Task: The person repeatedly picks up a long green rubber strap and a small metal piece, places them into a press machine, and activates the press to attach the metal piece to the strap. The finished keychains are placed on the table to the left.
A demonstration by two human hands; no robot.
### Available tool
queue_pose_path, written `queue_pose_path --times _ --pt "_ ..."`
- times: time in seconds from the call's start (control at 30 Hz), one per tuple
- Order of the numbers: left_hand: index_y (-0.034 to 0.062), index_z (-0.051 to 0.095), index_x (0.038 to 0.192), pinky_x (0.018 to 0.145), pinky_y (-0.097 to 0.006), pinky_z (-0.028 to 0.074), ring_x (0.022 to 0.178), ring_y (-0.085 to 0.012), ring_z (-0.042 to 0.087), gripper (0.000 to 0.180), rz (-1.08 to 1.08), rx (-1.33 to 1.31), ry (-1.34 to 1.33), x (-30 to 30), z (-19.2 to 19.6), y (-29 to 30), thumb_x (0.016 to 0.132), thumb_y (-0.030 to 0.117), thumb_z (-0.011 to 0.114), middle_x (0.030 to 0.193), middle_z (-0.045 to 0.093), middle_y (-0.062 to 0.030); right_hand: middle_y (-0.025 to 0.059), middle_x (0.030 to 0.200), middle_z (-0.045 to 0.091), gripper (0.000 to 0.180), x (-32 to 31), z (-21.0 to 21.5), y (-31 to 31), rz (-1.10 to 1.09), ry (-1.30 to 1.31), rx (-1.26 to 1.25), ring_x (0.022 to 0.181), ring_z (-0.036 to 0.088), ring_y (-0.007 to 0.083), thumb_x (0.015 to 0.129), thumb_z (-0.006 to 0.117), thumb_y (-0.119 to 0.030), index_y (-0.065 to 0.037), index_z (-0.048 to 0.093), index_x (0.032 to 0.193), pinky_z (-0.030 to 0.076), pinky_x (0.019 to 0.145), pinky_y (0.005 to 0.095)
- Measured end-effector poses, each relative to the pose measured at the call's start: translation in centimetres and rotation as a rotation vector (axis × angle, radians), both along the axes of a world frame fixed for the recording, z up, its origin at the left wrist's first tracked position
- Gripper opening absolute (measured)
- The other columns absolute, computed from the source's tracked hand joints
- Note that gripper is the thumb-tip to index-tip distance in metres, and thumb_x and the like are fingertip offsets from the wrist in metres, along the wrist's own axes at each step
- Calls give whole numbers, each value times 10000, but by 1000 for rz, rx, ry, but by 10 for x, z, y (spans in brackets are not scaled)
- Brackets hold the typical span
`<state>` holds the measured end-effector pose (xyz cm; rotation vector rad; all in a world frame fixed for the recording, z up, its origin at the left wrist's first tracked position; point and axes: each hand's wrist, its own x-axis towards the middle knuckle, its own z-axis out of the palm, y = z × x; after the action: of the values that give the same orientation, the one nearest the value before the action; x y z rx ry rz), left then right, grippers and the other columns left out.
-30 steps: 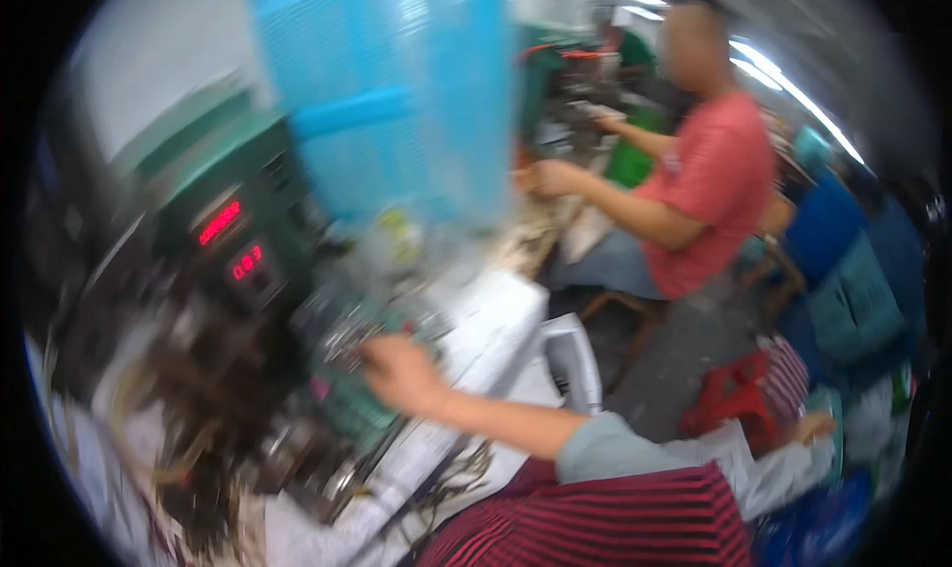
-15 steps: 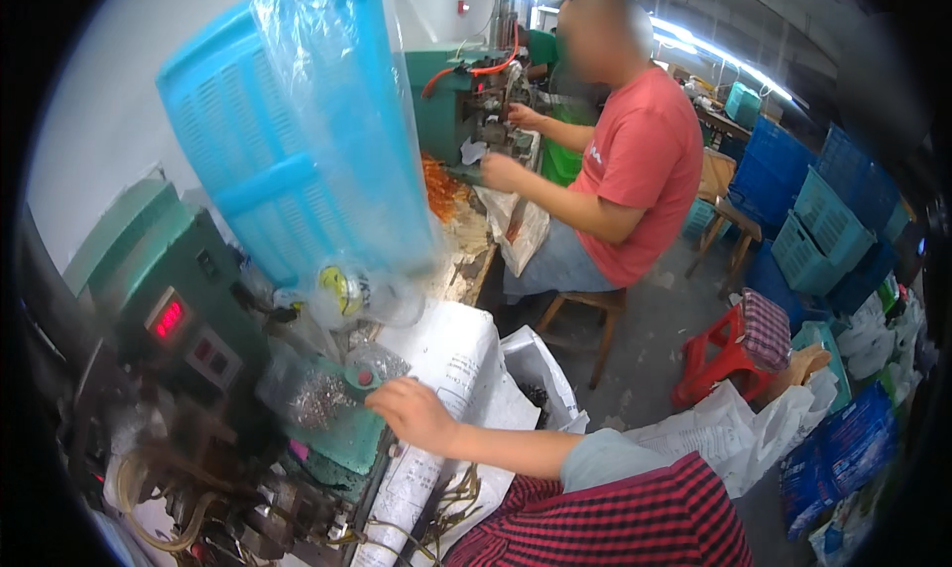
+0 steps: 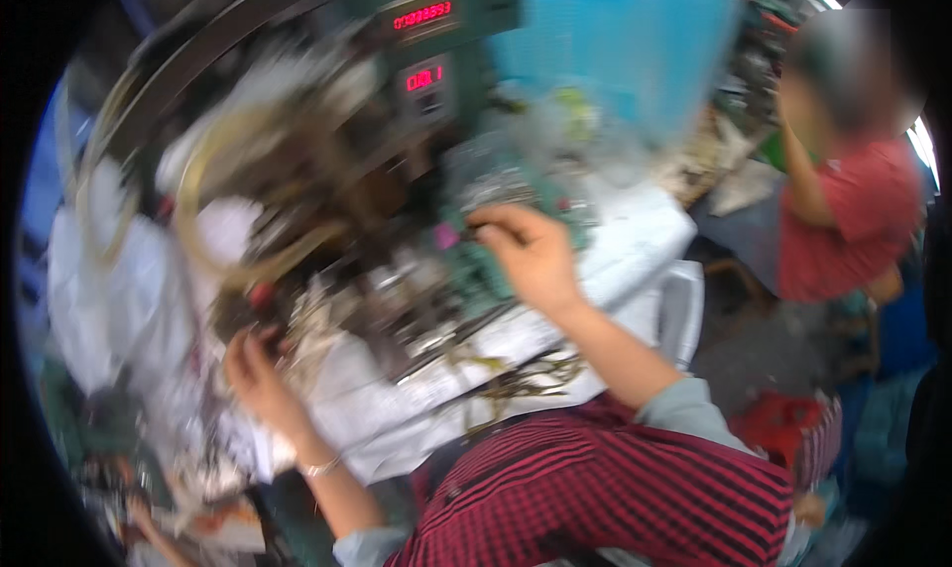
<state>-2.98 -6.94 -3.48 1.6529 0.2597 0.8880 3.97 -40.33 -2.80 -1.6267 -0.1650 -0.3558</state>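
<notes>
My right hand [image 3: 535, 255] reaches over the green machine bed [image 3: 476, 270], its thumb and fingertips pinched together. Whatever is between them is too small and blurred to name. Close to those fingertips are a pink patch [image 3: 445, 235] and a clear bag of small metal pieces [image 3: 501, 185]. My left hand [image 3: 266, 389] is at the machine's near left side, fingers curled at a dark part below a red knob [image 3: 261, 295]. Blur hides what this hand grips. Between my hands lie the machine's metal parts [image 3: 397, 294], also smeared.
Red digit displays [image 3: 423, 15] glow on the green machine housing. A blue plastic crate [image 3: 615, 52] stands behind. Olive-coloured strips [image 3: 531, 379] lie on white sheeting [image 3: 635, 245] before me. At the right sits a co-worker in a red shirt [image 3: 853, 220], near a red stool [image 3: 778, 428].
The view has swung left and down, bringing my left hand and the machine's left side into sight. My right hand has moved from beside the red button to over the machine bed, fingers pinched.
</notes>
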Motion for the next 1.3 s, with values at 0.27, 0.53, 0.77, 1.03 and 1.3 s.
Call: queue_pose_path --times 0.27,0.53,0.77,1.03,1.3 --pt "-39 541 1122 643 -248 611 805 -179 720 135 -335 218 -450 16 111 -77 1020 5 617 978 709 -186 147 1028 767 478 -9 43 66 253 -79 114 1007 709 208 939 631 -12 15 499 1397 512 944 322" --pt "-61 554 1085 663 -258 625 798 -175 723 127 -308 202 -402 15 119 -80 1005 -10 638 980 708 -173 78 949 749 585 -12 41 66 376 58 364 999 649 115 947 645 0 22 415 1485 465 961 277" --pt "-57 568 1071 661 -246 610 772 -157 715 105 -322 202 -364 12 122 -78 1006 -13 638 968 715 -166 93 944 741 648 -7 50 61 296 -10 28 864 662 127 910 673 -16 28 398 1495 522 816 276" --pt "-24 617 1041 614 -278 555 721 -204 697 135 -322 424 -464 -21 101 -91 952 15 710 947 746 -220 296 1221 669 624 -26 90 40 437 107 -59 1123 668 349 877 536 -1 72 393 1480 529 948 401" --pt "60 720 915 488 -242 402 565 -108 532 164 -394 1270 -543 5 66 -124 782 70 816 1065 751 -153 185 1087 739 297 16 -33 -27 -20 -60 -705 1033 703 363 888 560 -6 -45 735 1126 544 919 432"
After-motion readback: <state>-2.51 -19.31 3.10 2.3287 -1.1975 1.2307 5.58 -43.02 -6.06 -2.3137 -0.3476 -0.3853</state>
